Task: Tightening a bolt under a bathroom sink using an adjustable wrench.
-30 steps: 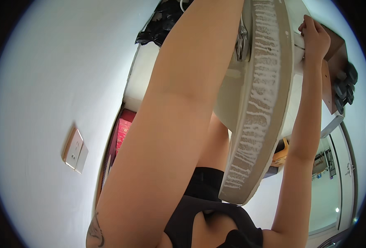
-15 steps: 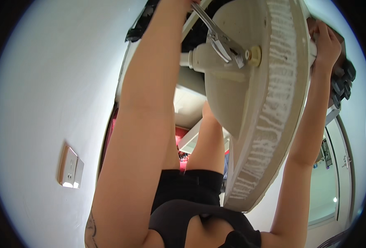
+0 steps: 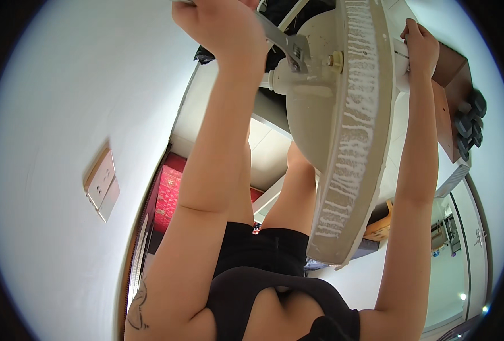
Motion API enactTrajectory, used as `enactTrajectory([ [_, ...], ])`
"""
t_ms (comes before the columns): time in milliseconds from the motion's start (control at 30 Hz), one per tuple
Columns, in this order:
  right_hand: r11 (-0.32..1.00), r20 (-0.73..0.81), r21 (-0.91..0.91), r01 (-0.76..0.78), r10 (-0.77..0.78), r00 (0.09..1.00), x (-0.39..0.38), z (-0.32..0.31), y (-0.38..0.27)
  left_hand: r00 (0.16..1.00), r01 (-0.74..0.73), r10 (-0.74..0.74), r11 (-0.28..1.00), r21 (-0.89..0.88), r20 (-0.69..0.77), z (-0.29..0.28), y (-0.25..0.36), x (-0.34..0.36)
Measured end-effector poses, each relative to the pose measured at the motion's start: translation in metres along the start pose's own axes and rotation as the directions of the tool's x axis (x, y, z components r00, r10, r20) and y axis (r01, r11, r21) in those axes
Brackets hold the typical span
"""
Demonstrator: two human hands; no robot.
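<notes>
A white washbasin [image 3: 371,113] is tipped on its side before me, its rounded underside facing left. On that underside sits a brass-coloured nut on a threaded stub [image 3: 335,61]. My left hand [image 3: 223,28] is closed round the handle of a silver adjustable wrench [image 3: 280,38] at the top of the view. The wrench's jaws [image 3: 298,55] are left of the nut and apart from it. Beyond the basin's rim, my right hand [image 3: 421,51] is closed round a white cylindrical fitting [image 3: 401,65]; its fingertips are partly hidden.
A wall with a switch plate [image 3: 101,182] is on my left. Dark dumbbells [image 3: 471,122] lie by a brown shelf unit [image 3: 449,74] at the right. Below are a red patterned box [image 3: 169,193] and a mirrored door [image 3: 448,256]. A white drain pipe [image 3: 268,80] juts from the basin.
My left hand has come down into view, and the wrench has swung so its jaws moved away from the nut. The basin appears further left and higher. My right hand stays beyond the rim.
</notes>
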State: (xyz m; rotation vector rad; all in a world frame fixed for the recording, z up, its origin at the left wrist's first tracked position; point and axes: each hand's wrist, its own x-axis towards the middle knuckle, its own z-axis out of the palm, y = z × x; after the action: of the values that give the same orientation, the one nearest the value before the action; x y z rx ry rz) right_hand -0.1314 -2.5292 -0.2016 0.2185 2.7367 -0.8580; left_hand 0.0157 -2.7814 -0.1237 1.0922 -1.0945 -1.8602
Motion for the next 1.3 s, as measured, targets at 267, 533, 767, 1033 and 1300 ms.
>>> enactTrajectory([
  [267,0.978,-0.005,-0.204,0.049,-0.051,0.999,0.008,-0.003,0.003,0.952,-0.073,0.224,0.83,-0.553,0.21,0.023,0.028,-0.059],
  [533,0.992,-0.089,-0.084,0.099,-0.107,0.99,-0.026,-0.01,-0.03,0.879,-0.122,0.387,0.748,-0.653,0.279,0.027,0.023,-0.075],
  [767,0.986,-0.117,-0.071,0.149,-0.156,0.981,-0.025,-0.007,-0.027,0.902,0.124,0.305,0.497,-0.859,0.306,0.034,0.024,-0.073],
  [1033,0.984,-0.108,-0.093,0.155,-0.165,0.98,-0.018,-0.007,-0.022,0.939,0.175,0.149,0.57,-0.803,0.311,0.043,0.037,-0.088],
  [1300,0.985,-0.104,-0.069,0.156,-0.163,0.981,-0.019,-0.008,-0.025,0.933,-0.299,0.272,0.95,0.091,0.235,0.067,0.005,-0.071],
])
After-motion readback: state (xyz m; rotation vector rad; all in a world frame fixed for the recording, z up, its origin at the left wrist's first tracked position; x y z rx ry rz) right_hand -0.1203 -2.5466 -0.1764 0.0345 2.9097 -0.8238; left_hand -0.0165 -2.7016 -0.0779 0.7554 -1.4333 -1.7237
